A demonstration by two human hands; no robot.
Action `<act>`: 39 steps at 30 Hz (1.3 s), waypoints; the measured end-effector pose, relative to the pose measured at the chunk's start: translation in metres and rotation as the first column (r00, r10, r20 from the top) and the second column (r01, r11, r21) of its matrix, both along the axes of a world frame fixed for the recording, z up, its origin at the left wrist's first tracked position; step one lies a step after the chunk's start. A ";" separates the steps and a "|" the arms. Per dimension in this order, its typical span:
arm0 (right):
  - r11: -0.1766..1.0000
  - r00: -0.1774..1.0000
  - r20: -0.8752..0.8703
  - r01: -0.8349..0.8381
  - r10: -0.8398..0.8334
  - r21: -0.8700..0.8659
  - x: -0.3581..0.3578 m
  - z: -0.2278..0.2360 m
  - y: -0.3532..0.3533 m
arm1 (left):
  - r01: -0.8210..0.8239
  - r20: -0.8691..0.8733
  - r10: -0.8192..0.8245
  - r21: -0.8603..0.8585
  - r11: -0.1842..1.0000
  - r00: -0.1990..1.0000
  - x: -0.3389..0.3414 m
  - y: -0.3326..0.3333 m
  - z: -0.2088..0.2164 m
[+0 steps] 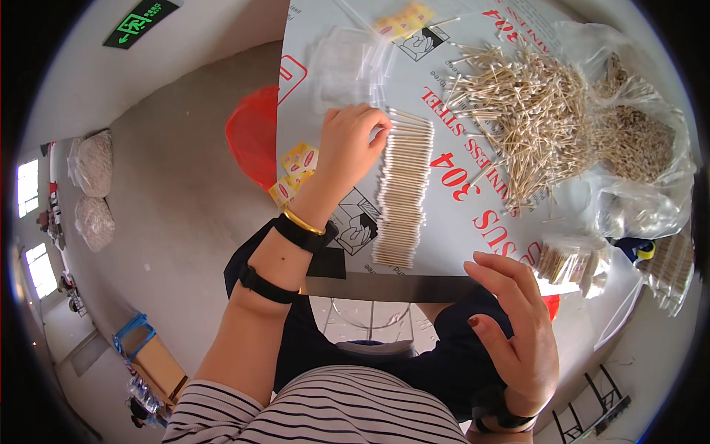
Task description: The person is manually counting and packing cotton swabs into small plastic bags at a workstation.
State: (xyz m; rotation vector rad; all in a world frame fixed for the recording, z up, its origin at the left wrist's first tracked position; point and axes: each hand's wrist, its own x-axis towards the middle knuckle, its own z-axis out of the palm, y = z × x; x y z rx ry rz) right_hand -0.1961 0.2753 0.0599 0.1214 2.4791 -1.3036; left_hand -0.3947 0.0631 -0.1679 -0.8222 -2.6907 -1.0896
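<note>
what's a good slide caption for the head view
Left hand at the far end of a swab row, loose pile to its right, right hand open near the table edge.

A head-worn fisheye camera looks down on the tabletop (447, 244) from close above.

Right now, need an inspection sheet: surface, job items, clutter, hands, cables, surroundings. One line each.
Surface: grey table, red and black printing.
Job items: row of swabs side by side; loose swab pile to its right; transparent bag of more swabs beyond.
Clutter: yellow cards by the left edge; transparent plastic pieces near the far side.
Left hand: fingers bent at the row's far end; grip unclear.
Right hand: open at the near edge, nothing seen in it.
Cables: nothing seen.
Surroundings: grey floor; bulging sacks and cardboard box at left; green sign on the wall.
</note>
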 end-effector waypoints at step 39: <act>0.969 0.972 -0.162 0.132 -0.167 -0.208 0.003 0.000 -0.033 | 0.338 0.116 -0.395 0.335 0.880 0.911 0.127 -0.028 0.187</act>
